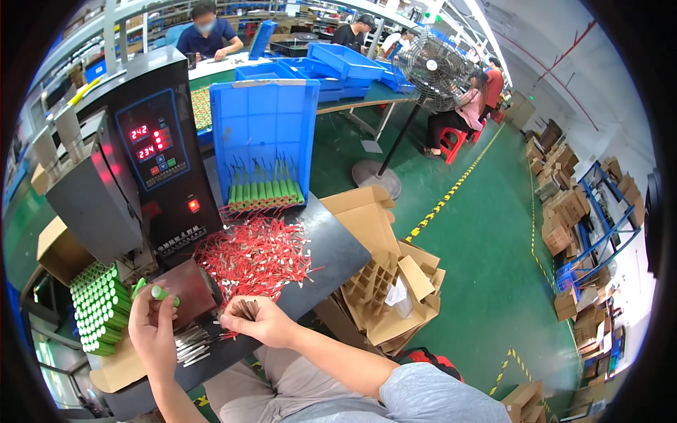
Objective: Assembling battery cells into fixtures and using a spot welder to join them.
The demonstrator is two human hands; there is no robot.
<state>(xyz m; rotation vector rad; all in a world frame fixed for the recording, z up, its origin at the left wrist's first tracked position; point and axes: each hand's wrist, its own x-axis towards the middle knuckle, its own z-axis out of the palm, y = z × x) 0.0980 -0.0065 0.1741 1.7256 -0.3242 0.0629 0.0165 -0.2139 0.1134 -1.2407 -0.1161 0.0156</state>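
My left hand (pixel 150 326) grips a small green battery cell (pixel 165 296) between thumb and fingers, in front of the black spot-welding machine (pixel 151 204). To its right, my right hand (pixel 268 323) is closed around a bunch of thin, greyish-brown strips (pixel 245 309). Stacked left of my left hand are many green cells (pixel 102 303), their pale ends facing me. Loose silvery strips (pixel 192 345) lie on the bench between my hands. Beyond my right hand spreads a heap of red wires (pixel 254 255) with white ends.
A blue bin (pixel 266 127) stands upright behind the wires, with a row of green cells with dark leads (pixel 264 192) inside. Right of the bench sit open cardboard boxes (pixel 395 296). A standing fan (pixel 430 67) and seated co-workers are farther back.
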